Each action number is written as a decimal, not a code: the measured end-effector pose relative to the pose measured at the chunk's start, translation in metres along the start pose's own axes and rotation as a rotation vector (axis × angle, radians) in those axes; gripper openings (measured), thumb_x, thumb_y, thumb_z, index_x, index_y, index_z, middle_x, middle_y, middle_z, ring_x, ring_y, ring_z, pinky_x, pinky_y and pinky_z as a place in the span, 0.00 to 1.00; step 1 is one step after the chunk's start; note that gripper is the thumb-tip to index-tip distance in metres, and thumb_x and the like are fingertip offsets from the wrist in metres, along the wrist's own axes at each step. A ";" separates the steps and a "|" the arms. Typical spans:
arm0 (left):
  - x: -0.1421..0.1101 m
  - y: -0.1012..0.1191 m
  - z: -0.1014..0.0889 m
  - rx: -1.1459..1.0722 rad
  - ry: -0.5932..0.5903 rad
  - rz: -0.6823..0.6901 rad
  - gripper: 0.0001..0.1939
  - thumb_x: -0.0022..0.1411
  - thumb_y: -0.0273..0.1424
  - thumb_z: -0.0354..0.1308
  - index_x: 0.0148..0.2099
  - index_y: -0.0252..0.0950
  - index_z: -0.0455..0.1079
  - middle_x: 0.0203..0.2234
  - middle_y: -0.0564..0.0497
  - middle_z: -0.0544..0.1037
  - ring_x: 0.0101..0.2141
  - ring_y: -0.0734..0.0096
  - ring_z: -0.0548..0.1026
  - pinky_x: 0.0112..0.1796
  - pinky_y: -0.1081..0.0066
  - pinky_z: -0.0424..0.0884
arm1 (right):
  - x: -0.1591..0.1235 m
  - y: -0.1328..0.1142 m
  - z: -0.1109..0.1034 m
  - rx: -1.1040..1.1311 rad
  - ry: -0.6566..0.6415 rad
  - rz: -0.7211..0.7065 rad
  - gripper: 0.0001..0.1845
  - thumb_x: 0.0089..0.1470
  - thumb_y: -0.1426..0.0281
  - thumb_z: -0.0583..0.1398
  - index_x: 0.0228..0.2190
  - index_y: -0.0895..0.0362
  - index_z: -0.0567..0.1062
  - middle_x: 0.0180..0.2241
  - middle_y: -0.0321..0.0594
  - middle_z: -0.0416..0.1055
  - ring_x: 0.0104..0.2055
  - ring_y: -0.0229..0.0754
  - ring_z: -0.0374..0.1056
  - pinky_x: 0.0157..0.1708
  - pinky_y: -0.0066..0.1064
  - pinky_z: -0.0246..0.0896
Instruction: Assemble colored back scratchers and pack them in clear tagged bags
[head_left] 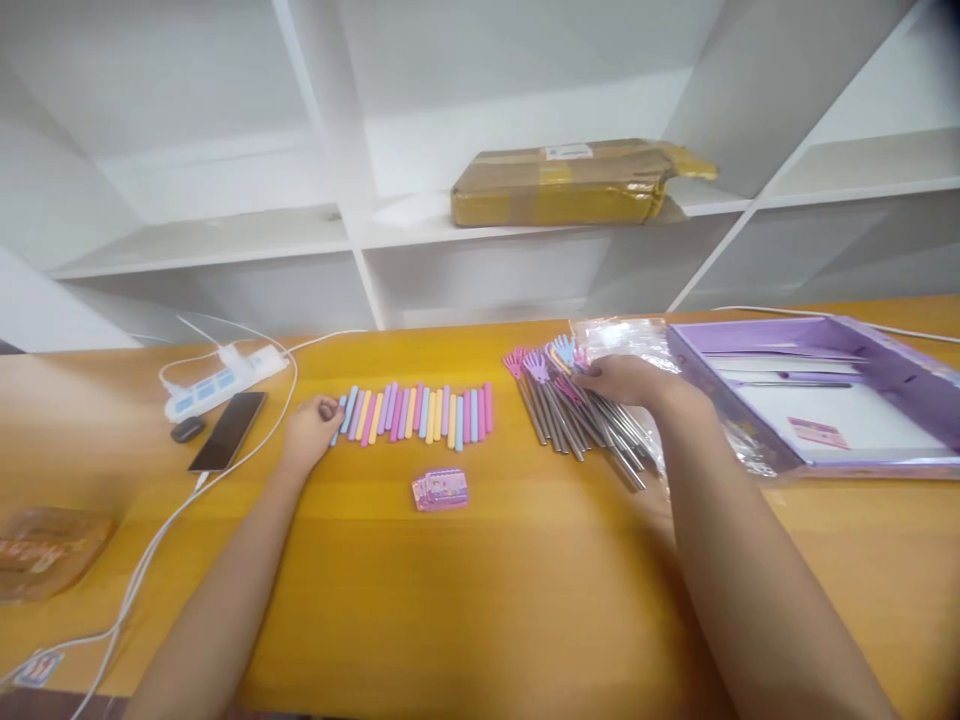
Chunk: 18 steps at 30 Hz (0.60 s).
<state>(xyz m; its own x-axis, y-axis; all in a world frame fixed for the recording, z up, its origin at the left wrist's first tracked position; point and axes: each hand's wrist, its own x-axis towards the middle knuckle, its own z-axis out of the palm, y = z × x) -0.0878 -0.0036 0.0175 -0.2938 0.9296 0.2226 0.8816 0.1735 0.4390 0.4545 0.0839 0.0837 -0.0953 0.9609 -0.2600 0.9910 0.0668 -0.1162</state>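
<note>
While left fingers (328, 408) are pinching a blue stick (341, 413) | right fingers (592, 374) are touching hand-topped rods (564, 405), grip unclear

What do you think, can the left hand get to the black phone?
Probably yes. The black phone lies just to the left of the left hand, with nothing on top; only a thin white cable curves between them across the tabletop.
</note>
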 end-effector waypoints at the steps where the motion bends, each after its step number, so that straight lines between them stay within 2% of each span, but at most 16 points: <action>1: 0.000 0.000 0.000 -0.006 0.011 -0.008 0.14 0.61 0.43 0.60 0.44 0.40 0.74 0.37 0.49 0.83 0.41 0.58 0.81 0.46 0.64 0.74 | 0.001 -0.001 0.002 -0.003 0.003 -0.002 0.27 0.69 0.52 0.58 0.38 0.60 0.86 0.42 0.58 0.83 0.43 0.56 0.78 0.44 0.40 0.67; 5: -0.002 0.000 -0.005 -0.053 0.045 -0.038 0.23 0.57 0.40 0.63 0.52 0.36 0.74 0.42 0.46 0.85 0.44 0.55 0.83 0.50 0.62 0.75 | -0.001 -0.007 0.002 -0.012 0.032 -0.005 0.20 0.66 0.59 0.60 0.37 0.59 0.86 0.40 0.55 0.84 0.42 0.53 0.79 0.42 0.36 0.66; 8: -0.004 -0.001 -0.011 -0.105 0.048 -0.068 0.22 0.56 0.38 0.62 0.52 0.35 0.75 0.40 0.46 0.86 0.40 0.57 0.84 0.48 0.63 0.77 | -0.008 -0.012 -0.007 -0.019 0.069 0.005 0.20 0.65 0.61 0.59 0.39 0.61 0.86 0.42 0.58 0.83 0.43 0.54 0.79 0.42 0.36 0.66; 11: -0.005 -0.001 -0.016 -0.148 0.046 -0.075 0.20 0.56 0.37 0.62 0.50 0.35 0.77 0.39 0.46 0.87 0.38 0.59 0.84 0.46 0.64 0.78 | -0.020 -0.011 -0.022 -0.013 0.129 0.007 0.21 0.66 0.64 0.55 0.40 0.63 0.85 0.44 0.60 0.83 0.46 0.56 0.78 0.44 0.37 0.65; 13: -0.007 0.000 -0.017 -0.169 0.039 -0.063 0.19 0.55 0.37 0.62 0.49 0.36 0.78 0.39 0.46 0.87 0.38 0.59 0.84 0.45 0.64 0.78 | -0.033 -0.008 -0.035 0.009 0.174 -0.006 0.21 0.67 0.66 0.53 0.41 0.62 0.84 0.45 0.58 0.83 0.47 0.54 0.77 0.44 0.36 0.64; 15: -0.009 0.003 -0.016 -0.188 0.035 -0.044 0.19 0.56 0.36 0.63 0.49 0.36 0.79 0.39 0.46 0.87 0.38 0.60 0.83 0.46 0.64 0.78 | -0.050 -0.006 -0.048 0.068 0.247 -0.012 0.21 0.67 0.66 0.52 0.40 0.60 0.84 0.43 0.55 0.83 0.45 0.52 0.76 0.43 0.36 0.63; 18: -0.012 0.011 -0.017 -0.225 0.060 -0.024 0.19 0.56 0.36 0.63 0.49 0.36 0.79 0.40 0.47 0.86 0.39 0.61 0.83 0.48 0.63 0.78 | -0.077 -0.007 -0.066 0.196 0.406 0.001 0.19 0.67 0.65 0.52 0.33 0.57 0.81 0.36 0.52 0.81 0.38 0.51 0.74 0.37 0.36 0.61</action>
<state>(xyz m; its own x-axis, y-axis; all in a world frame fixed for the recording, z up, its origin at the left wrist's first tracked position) -0.0806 -0.0184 0.0344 -0.3410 0.9039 0.2582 0.7715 0.1122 0.6262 0.4611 0.0266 0.1675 -0.0113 0.9911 0.1328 0.9508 0.0517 -0.3054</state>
